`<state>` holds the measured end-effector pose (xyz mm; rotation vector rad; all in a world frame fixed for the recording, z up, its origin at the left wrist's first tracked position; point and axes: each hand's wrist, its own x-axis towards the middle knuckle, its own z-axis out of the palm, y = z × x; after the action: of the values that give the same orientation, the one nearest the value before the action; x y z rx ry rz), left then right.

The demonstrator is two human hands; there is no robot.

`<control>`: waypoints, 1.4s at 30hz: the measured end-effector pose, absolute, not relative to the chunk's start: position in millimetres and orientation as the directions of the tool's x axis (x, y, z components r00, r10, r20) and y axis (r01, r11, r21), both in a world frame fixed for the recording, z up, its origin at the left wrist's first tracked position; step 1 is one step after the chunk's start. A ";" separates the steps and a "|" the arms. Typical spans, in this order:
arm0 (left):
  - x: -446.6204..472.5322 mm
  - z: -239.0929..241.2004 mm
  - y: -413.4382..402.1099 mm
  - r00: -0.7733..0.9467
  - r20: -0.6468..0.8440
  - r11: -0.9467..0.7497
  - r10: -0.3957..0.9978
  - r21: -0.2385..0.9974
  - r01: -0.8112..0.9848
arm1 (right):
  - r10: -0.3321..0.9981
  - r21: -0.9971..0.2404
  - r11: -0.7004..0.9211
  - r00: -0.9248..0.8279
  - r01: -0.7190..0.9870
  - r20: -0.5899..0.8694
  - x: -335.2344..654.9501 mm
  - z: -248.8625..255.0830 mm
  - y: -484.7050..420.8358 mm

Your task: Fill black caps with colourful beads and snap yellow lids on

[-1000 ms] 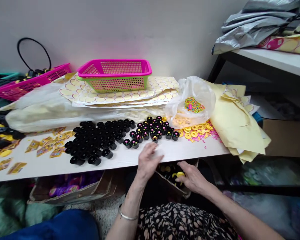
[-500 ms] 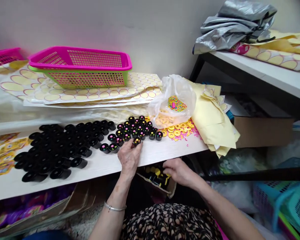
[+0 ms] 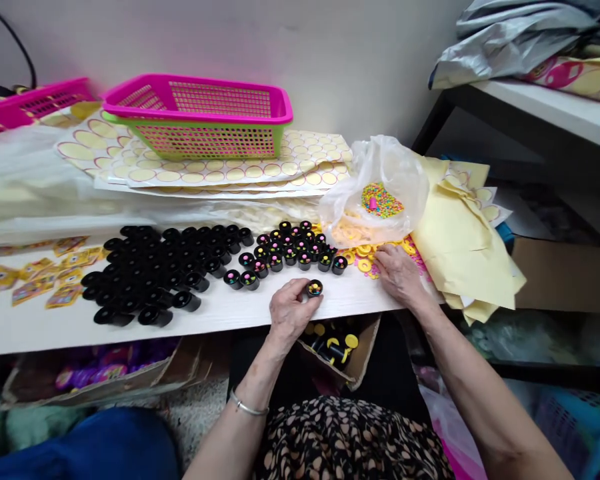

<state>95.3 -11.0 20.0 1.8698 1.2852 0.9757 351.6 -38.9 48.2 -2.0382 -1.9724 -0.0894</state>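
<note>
My left hand point(image 3: 291, 308) grips a small black cup point(image 3: 315, 288) upright at the table's front, thumb and fingers around its side; coloured beads show inside. My right hand point(image 3: 399, 272) reaches onto the loose yellow rings point(image 3: 364, 265), fingers curled downward; what lies between the fingertips is hidden. Beyond my left hand stand several black cups with coloured beads point(image 3: 275, 262). Farther left is a large group of black cups point(image 3: 153, 267) with no beads showing. Below the table edge, a cardboard box point(image 3: 367, 353) holds black pieces with yellow caps point(image 3: 351, 341).
A clear plastic bag point(image 3: 337, 223) holding small coloured balls point(image 3: 381, 201) rests behind the rings. Pink and green baskets point(image 3: 205, 141) stand on printed sheets point(image 3: 315, 175) at the back. Yellow paper point(image 3: 460, 247) overhangs the table's right end. Small printed packets point(image 3: 63, 293) lie left.
My right hand has moved from the box below the table up to the yellow rings. My left hand still holds the cup, now farther from the filled group. The view has shifted.
</note>
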 end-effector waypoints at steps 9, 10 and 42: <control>94.3 17.5 -12.5 0.225 0.173 -0.262 0.959 0.843 0.469 | 0.977 -0.763 0.056 0.121 0.644 0.174 282.9 41.8 -54.4; 94.1 17.8 -12.8 0.228 0.178 -0.268 0.957 0.841 0.470 | 0.988 -0.785 0.008 0.116 0.620 0.101 274.0 39.9 -54.5; 82.7 29.8 -7.7 0.325 0.106 -0.175 0.940 0.966 0.190 | 0.975 -0.322 0.215 -0.182 0.922 0.130 224.4 82.6 -46.7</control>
<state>82.7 -7.7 29.8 1.6084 1.0470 0.9565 224.4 -46.7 82.6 -1.7787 -2.1893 0.2452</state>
